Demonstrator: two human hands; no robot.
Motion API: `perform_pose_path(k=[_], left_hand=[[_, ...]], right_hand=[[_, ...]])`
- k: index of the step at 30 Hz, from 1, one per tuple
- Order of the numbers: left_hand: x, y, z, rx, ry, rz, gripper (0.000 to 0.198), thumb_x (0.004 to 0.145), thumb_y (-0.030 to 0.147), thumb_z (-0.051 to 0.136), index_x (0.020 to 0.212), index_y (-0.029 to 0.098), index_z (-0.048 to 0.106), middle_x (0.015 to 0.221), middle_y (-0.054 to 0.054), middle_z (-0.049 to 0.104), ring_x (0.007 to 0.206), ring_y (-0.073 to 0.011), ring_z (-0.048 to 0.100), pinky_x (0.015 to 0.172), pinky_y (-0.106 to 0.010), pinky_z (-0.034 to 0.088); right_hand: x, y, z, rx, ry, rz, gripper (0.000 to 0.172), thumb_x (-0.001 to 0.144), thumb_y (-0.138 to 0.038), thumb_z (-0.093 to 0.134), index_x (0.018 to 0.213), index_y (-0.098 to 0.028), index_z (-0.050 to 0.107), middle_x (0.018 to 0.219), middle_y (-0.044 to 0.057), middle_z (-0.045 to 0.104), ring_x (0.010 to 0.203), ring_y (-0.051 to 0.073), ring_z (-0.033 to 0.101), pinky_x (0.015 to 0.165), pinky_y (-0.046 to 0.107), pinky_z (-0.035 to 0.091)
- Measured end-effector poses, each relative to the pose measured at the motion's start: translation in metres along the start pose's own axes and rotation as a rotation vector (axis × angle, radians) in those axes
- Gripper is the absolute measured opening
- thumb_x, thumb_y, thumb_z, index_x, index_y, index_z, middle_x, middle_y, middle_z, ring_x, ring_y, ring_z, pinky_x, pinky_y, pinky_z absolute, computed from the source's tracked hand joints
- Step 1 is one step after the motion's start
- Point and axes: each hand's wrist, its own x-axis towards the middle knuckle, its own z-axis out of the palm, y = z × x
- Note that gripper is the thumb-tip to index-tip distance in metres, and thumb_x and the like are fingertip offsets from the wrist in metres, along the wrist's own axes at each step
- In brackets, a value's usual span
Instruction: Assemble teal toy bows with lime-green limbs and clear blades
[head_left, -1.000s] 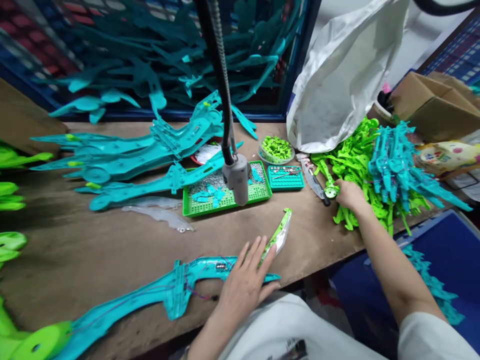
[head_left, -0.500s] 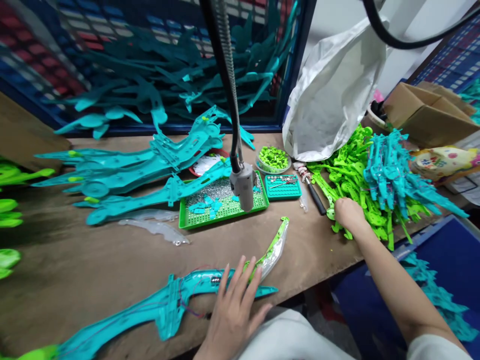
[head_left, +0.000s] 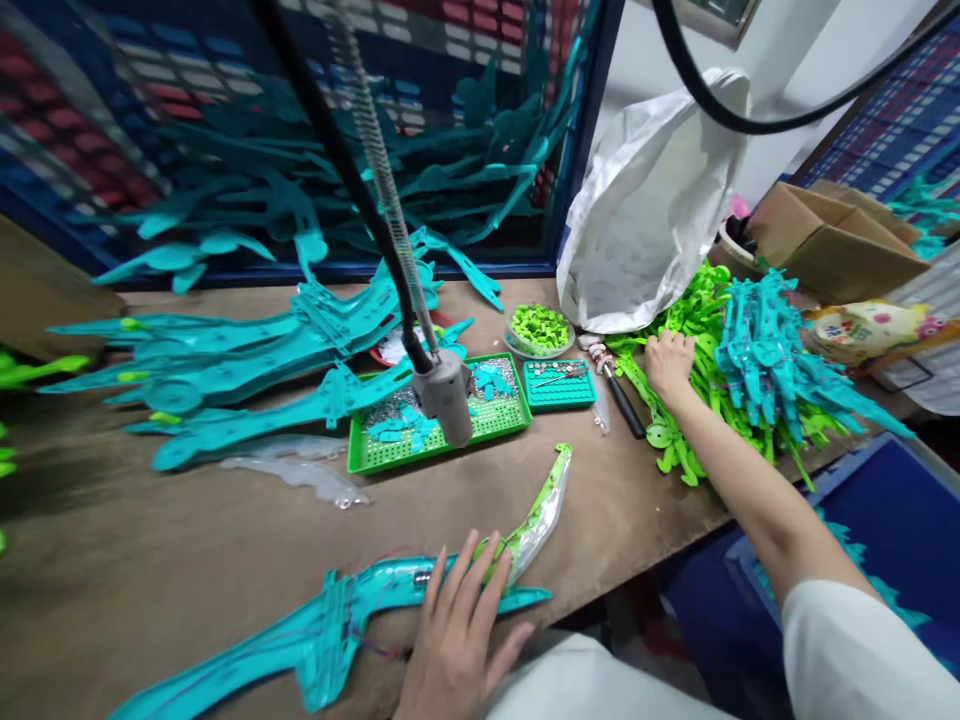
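My left hand [head_left: 461,630] lies with spread fingers over a turquoise sword-shaped plastic shell [head_left: 322,625], which has thin wires and a small metallic part in it. Under its fingertips is the lower end of a curved green plastic piece [head_left: 534,515] joined to a clear blade [head_left: 546,530]. My right hand [head_left: 669,368] reaches into a heap of green plastic parts [head_left: 679,445], fingers curled down; its fingertips and whatever they grip are hidden. Beside that hand, turquoise wired parts [head_left: 761,345] lie on top of the heap.
A screwdriver [head_left: 624,400] hangs by a coiled line over a green tray [head_left: 480,425] of screws and turquoise bits.
My right hand has moved away from me, farther up the green heap. My left hand stays on the sword shell. The view has shifted slightly, and the hanging tool appears farther left.
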Motion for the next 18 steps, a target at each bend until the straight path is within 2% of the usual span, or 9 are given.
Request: perform_pose_path(k=[3,6,9,12,16,18], left_hand=[[-0.001,-0.002,0.0,-0.022,0.0,0.015,0.072,0.089,0.032,0.071,0.152,0.013,0.042,0.152,-0.016,0.051,0.149,-0.0364,0.036,0.124,-0.058,0.025],[-0.002,-0.002,-0.001,-0.072,0.002,-0.005,0.071,0.089,0.03,0.071,0.152,0.014,0.042,0.151,-0.017,0.052,0.15,-0.0363,0.036,0.123,-0.058,0.026],[0.005,0.004,-0.01,-0.18,0.029,-0.062,0.067,0.091,0.025,0.067,0.152,0.014,0.041,0.15,-0.018,0.053,0.15,-0.0358,0.035,0.122,-0.059,0.03],[0.022,0.015,-0.023,-0.299,0.101,-0.113,0.069,0.092,0.024,0.066,0.153,0.012,0.036,0.149,-0.021,0.051,0.15,-0.0361,0.035,0.118,-0.06,0.037],[0.049,0.021,-0.035,-0.168,0.302,-0.085,0.083,0.084,0.02,0.076,0.155,0.019,0.032,0.146,-0.018,0.055,0.148,-0.0358,0.037,0.116,-0.061,0.039],[0.056,0.019,-0.04,-0.066,0.3,-0.024,0.072,0.085,0.015,0.074,0.149,0.025,0.042,0.142,-0.013,0.06,0.147,-0.0347,0.039,0.118,-0.062,0.034]], right_hand=[[-0.022,0.008,-0.012,-0.002,0.039,0.073,0.038,0.098,-0.012,0.035,0.108,-0.007,0.071,0.108,0.025,0.065,0.099,0.031,0.06,0.08,0.041,0.037],[-0.058,0.027,-0.03,0.015,0.182,0.083,0.035,0.097,-0.013,0.039,0.105,-0.009,0.073,0.101,0.022,0.066,0.092,0.03,0.062,0.073,0.039,0.039],[-0.105,0.038,-0.048,0.182,0.348,-0.125,0.032,0.098,-0.018,0.046,0.116,-0.018,0.073,0.102,0.014,0.069,0.09,0.026,0.063,0.074,0.036,0.044],[-0.148,0.028,-0.062,0.438,0.399,-0.361,0.035,0.096,-0.017,0.054,0.127,-0.025,0.069,0.109,0.01,0.07,0.096,0.023,0.065,0.082,0.034,0.05],[-0.188,-0.003,-0.074,0.703,0.33,-0.575,0.043,0.094,-0.012,0.058,0.133,-0.027,0.066,0.113,0.009,0.071,0.102,0.022,0.067,0.092,0.036,0.052],[-0.2,-0.015,-0.078,0.778,0.218,-0.704,0.041,0.095,-0.012,0.058,0.131,-0.027,0.067,0.11,0.009,0.072,0.097,0.021,0.067,0.087,0.035,0.052]])
